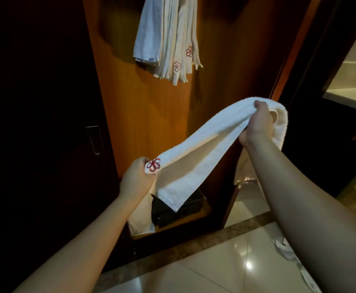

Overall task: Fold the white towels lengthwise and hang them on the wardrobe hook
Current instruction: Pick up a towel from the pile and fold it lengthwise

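The hanging towels at twelve o'clock run off the top edge, so the hook that bears them is out of view. The left hand hides the near end of the held towel; the right hand and its forearm cover the far end, which drops behind the arm. At six o'clock that towel's lower corner masks part of a black box, too dark to identify. At nine o'clock the wardrobe door is lost in shadow. At four o'clock white cloth on the floor lies partly behind the right forearm.
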